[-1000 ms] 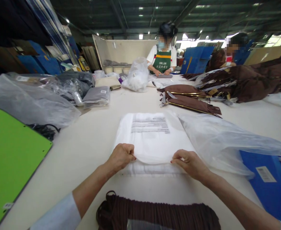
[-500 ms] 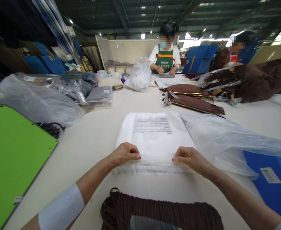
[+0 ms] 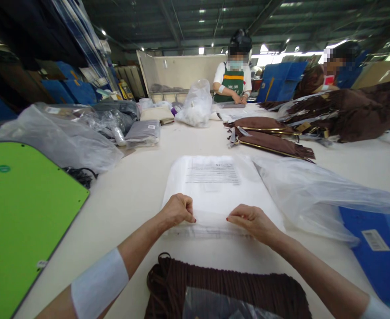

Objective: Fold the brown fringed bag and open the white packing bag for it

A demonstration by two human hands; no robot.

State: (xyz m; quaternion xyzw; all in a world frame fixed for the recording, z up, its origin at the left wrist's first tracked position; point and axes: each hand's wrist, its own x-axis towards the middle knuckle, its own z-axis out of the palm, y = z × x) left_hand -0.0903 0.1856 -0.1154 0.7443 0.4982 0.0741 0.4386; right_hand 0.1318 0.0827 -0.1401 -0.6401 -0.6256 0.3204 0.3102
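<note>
A stack of clear plastic bags (image 3: 211,192) with printed text lies flat on the white table in front of me. My left hand (image 3: 180,209) pinches the near edge of the top bag, thumb against fingers. A short way to the right, my right hand (image 3: 249,219) pinches the same edge between thumb and fingertips. Closer to me rests a dark brown fringed bundle (image 3: 248,283), its cords lying side by side, with a piece of clear plastic (image 3: 211,303) on top of it.
Crumpled plastic sheeting (image 3: 307,190) and a blue bin (image 3: 370,248) lie to the right. A green board (image 3: 22,208) stands at left. Brown fringed pouches (image 3: 271,137) and packed grey goods (image 3: 143,133) sit farther back. Across the table a co-worker (image 3: 233,84) works with both hands.
My right hand has slid left along the bag edge, closer to my left hand. The view has shifted slightly. Across the table, the co-worker's hands have come together.
</note>
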